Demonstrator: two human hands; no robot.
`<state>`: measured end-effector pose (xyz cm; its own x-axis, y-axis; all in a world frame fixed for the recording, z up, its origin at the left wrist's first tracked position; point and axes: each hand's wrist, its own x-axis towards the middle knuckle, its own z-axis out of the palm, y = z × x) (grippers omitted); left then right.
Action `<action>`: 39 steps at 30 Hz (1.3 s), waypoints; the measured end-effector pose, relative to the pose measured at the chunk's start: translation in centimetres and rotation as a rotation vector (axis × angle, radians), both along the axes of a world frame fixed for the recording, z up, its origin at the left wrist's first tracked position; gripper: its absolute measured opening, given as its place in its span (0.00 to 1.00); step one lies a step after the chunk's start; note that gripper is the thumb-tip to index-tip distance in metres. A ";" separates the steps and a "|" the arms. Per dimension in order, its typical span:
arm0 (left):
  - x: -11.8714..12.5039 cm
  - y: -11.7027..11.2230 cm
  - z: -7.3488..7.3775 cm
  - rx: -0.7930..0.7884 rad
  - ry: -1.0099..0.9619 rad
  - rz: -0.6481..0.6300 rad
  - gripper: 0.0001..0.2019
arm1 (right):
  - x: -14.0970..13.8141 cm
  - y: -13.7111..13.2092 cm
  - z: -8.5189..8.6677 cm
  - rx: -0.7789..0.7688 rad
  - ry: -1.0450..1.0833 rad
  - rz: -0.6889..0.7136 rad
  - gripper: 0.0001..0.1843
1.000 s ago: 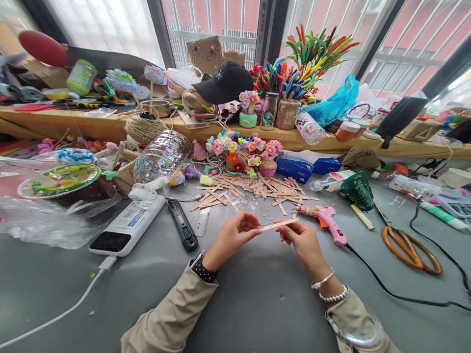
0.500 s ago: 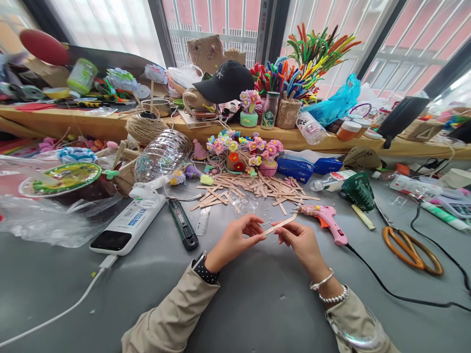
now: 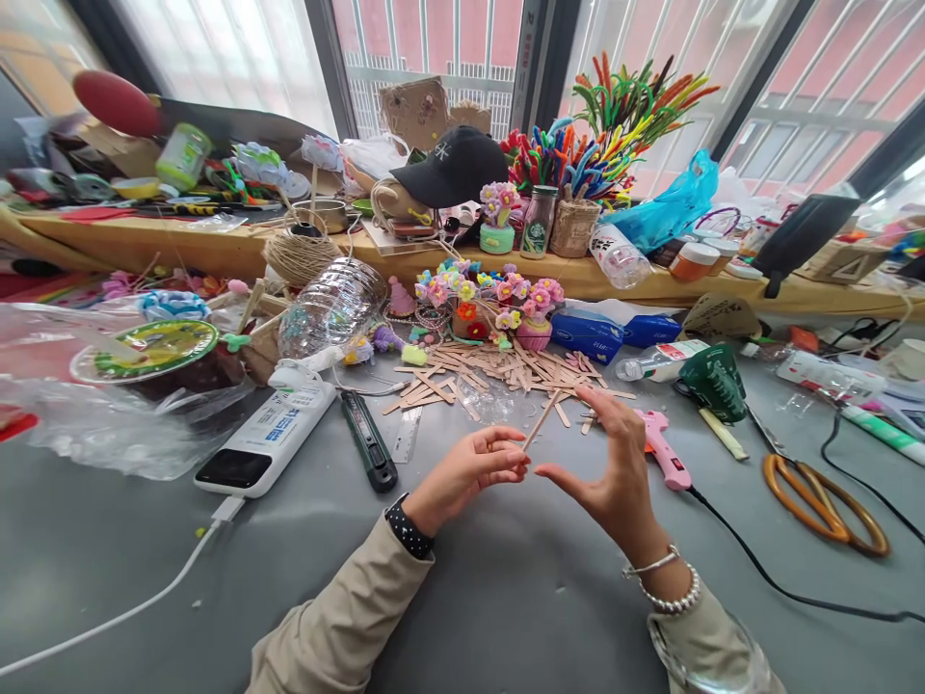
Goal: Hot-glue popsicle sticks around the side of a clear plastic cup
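Between thumb and fingers, my left hand pinches a thin wooden craft stick that points up and away to the right. My right hand is just right of the stick, thumb and fingers spread wide, with nothing in them. Behind the hands lies a loose pile of craft sticks on the grey table. A pink hot glue gun lies right of my right hand, its nozzle hidden behind the fingers.
A green utility knife and a white power bank lie to the left. Orange-handled scissors are at the right, near the glue gun's black cord. Fuzzy flower crafts and a wooden shelf full of supplies stand behind.
My right hand has let go of the stick, opened and lifted slightly to the right. In my left hand, the stick has turned to a steeper angle. The view has shifted slightly.
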<state>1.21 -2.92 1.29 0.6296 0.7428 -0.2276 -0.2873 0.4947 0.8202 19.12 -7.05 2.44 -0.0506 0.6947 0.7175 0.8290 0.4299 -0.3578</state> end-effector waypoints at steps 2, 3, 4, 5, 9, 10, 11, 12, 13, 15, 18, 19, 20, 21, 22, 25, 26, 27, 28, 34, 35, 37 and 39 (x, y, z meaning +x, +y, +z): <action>0.1 -0.1 -0.1 -0.017 -0.005 -0.004 0.16 | -0.4 0.0 0.3 0.028 -0.077 -0.003 0.44; 0.2 -0.2 -0.2 -0.020 -0.008 -0.002 0.16 | -0.5 0.0 0.4 0.033 -0.098 -0.005 0.45; 0.3 -0.2 -0.2 -0.020 -0.010 0.001 0.16 | -0.7 0.1 0.3 0.034 -0.113 -0.005 0.45; 0.3 -0.2 -0.3 -0.019 -0.011 0.003 0.16 | -0.7 0.1 0.3 0.033 -0.126 -0.002 0.46; 0.3 -0.3 -0.2 -0.018 -0.006 0.014 0.16 | -0.8 0.2 -0.1 0.060 -0.152 0.012 0.45; 0.3 -0.3 -0.2 -0.018 -0.006 0.015 0.16 | -0.8 0.2 -0.2 0.073 -0.155 0.014 0.45; 0.3 -0.3 -0.2 -0.017 -0.011 0.016 0.16 | -0.8 0.2 -0.3 0.085 -0.156 0.017 0.45; 0.4 -0.3 -0.2 -0.016 -0.018 0.015 0.15 | -0.8 0.2 -0.3 0.092 -0.156 0.020 0.45; 0.4 -0.3 -0.2 -0.016 -0.025 0.011 0.15 | -0.8 0.2 -0.3 0.093 -0.156 0.022 0.45; 0.4 -0.3 -0.2 -0.014 -0.034 0.003 0.15 | -0.9 0.1 -0.3 0.093 -0.155 0.020 0.45; 0.4 -0.4 -0.2 -0.010 -0.028 -0.007 0.14 | -0.9 0.1 -0.2 0.098 -0.161 0.019 0.45; 0.4 -0.4 -0.3 -0.009 -0.024 -0.010 0.14 | -0.9 0.1 -0.2 0.100 -0.163 0.020 0.45; 0.4 -0.4 -0.3 -0.009 -0.020 -0.013 0.14 | -1.0 0.1 -0.2 0.101 -0.166 0.022 0.44; 0.5 -0.4 -0.3 -0.007 -0.015 -0.015 0.14 | -1.0 0.1 -0.2 0.100 -0.167 0.022 0.44; 0.5 -0.4 -0.3 -0.006 -0.012 -0.016 0.14 | -1.0 0.1 -0.2 0.098 -0.166 0.021 0.44; 0.5 -0.5 -0.2 0.004 0.005 -0.017 0.15 | -1.2 0.1 -0.2 0.094 -0.159 0.025 0.44; 0.5 -0.5 -0.2 0.009 0.012 -0.017 0.15 | -1.2 0.1 -0.2 0.093 -0.155 0.027 0.44; 0.6 -0.5 -0.2 0.014 0.017 -0.017 0.15 | -1.2 0.1 -0.2 0.091 -0.152 0.031 0.44; 0.6 -0.5 -0.1 0.019 0.021 -0.017 0.15 | -1.2 0.1 -0.3 0.087 -0.149 0.036 0.44; 0.7 -0.6 -0.1 0.029 0.009 -0.022 0.17 | -1.0 0.1 -0.6 0.083 -0.128 0.061 0.46; 0.6 -0.6 -0.1 0.029 0.006 -0.027 0.16 | -0.9 0.1 -0.6 0.085 -0.126 0.066 0.46; 0.6 -0.6 -0.2 0.033 0.000 -0.038 0.15 | -0.9 0.1 -0.6 0.081 -0.126 0.078 0.46; 0.6 -0.6 -0.2 0.033 -0.005 -0.052 0.14 | -0.8 0.1 -0.5 0.074 -0.130 0.084 0.46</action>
<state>1.78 -3.49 1.05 0.6684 0.7164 -0.2000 -0.2660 0.4814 0.8352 18.32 -6.94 1.89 -0.2017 0.6297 0.7502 0.8262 0.5208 -0.2150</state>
